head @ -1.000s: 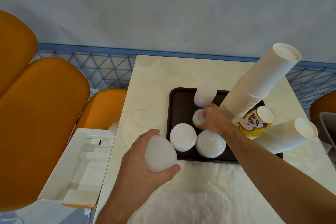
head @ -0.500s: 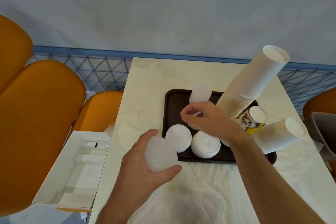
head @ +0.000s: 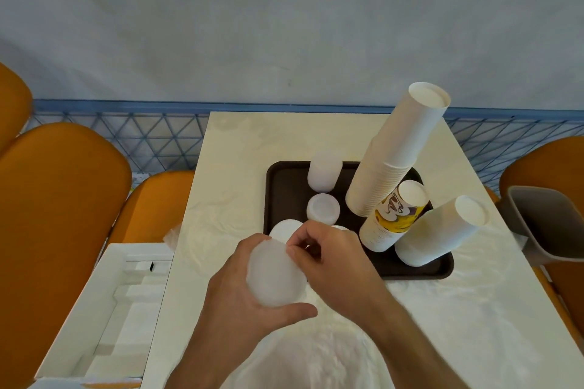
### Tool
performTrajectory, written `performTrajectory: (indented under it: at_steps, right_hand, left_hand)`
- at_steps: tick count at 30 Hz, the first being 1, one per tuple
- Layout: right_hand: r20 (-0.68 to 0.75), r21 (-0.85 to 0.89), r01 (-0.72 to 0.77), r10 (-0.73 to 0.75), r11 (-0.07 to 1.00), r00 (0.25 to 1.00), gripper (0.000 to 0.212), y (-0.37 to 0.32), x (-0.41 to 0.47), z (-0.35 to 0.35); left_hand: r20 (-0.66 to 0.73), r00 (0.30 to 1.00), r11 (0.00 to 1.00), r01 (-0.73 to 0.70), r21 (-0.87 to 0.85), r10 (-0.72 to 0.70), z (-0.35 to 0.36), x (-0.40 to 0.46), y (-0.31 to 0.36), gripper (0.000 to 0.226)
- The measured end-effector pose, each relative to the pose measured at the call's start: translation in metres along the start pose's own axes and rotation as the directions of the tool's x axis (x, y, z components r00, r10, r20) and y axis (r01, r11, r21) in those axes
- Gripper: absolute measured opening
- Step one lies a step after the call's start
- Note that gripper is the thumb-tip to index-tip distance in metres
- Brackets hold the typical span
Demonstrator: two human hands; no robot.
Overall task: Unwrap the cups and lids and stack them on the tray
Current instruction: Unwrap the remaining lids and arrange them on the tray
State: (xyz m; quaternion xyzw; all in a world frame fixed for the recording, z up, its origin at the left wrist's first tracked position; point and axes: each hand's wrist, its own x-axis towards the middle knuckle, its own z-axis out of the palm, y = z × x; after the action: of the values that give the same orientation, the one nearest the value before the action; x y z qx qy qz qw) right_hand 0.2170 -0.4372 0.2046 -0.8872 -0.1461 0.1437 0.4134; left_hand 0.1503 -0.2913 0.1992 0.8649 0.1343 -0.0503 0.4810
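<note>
Head camera (seemingly close) looks down, forward.

The tray (head: 284, 186) is dark brown on a cream, faintly marbled table (head: 252, 142); the tall cup stacks (head: 398, 151) are plain white; one shorter stack (head: 395, 215) bears a yellow band with a brown-and-white print, perhaps a coffee swirl; the lids (head: 323, 208) are frosted white; the chairs (head: 60, 199) are orange; the fence mesh (head: 151, 142) is blue.

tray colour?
Dark brown tray, head view.
</note>
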Motion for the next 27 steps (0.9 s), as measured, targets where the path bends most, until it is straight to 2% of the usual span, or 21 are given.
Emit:
performTrajectory:
  at_steps: [3, 6, 11, 15, 17, 19, 22, 27]
  right_hand:
    - [-0.008, -0.063, 0.004, -0.005, 0.998, 1.000, 0.002, -0.001, -0.004, 0.000]
    - [-0.019, -0.056, -0.010, 0.009, 0.998, 1.000, 0.005, -0.001, -0.006, -0.001]
    - [-0.046, 0.002, -0.003, 0.003, 1.000, 0.999, 0.013, -0.001, -0.011, 0.002]
    - [0.029, 0.178, -0.032, 0.028, 0.984, 0.999, 0.006, 0.000, -0.013, 0.001]
    - [0.083, 0.272, -0.074, 0.053, 0.959, 0.995, 0.017, 0.004, -0.011, -0.001]
    - [0.079, 0.342, -0.108, 0.085, 0.934, 0.993, 0.029, 0.009, -0.008, -0.002]
    - [0.118, 0.471, -0.222, 0.188, 0.854, 0.975, 0.033, 0.016, -0.006, -0.002]
    - [0.314, 0.707, -0.385, 0.223, 0.594, 0.923, 0.024, 0.033, 0.000, 0.001]
  left_hand:
    - [0.020, 1.000, 1.000, -0.015, 0.025, 0.014, 0.001, -0.002, 0.002, 0.088]
    - [0.025, 1.000, 0.999, -0.014, 0.048, 0.013, 0.002, -0.003, 0.002, 0.091]
    - [-0.019, 0.999, 0.999, -0.025, 0.032, 0.026, 0.007, -0.004, -0.002, 0.078]
    - [-0.005, 1.000, 0.991, 0.005, 0.133, -0.005, 0.011, -0.001, 0.000, 0.076]
    - [-0.047, 0.998, 0.999, -0.027, 0.042, 0.028, 0.011, 0.000, -0.003, 0.074]
    - [-0.049, 0.998, 0.999, -0.031, 0.015, 0.032, 0.009, -0.005, -0.004, 0.075]
    - [-0.049, 0.998, 0.999, -0.042, 0.019, 0.043, 0.007, -0.007, -0.003, 0.074]
    - [-0.058, 0.997, 0.999, -0.043, 0.007, 0.043, 0.004, -0.007, -0.007, 0.072]
